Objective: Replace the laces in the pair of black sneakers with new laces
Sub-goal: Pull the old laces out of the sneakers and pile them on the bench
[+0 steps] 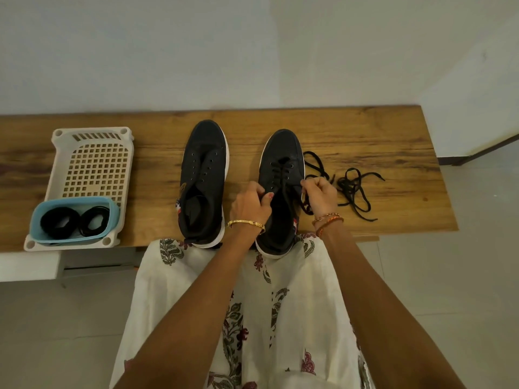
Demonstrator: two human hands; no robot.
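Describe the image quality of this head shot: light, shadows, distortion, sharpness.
Head view: dim, soft, warm light with no glare; faint shadows under the sneakers and basket. Wide-angle bend curves the table edge and stretches the forearms. Mostly sharp; laces and both hands, left hand and right hand, are slightly soft.

Perhaps a home, wooden bench (365, 130), tiled floor (477, 248)

The left hand (250, 204) hides the right sneaker's (282, 175) collar edge; both elbows run off the bottom edge.
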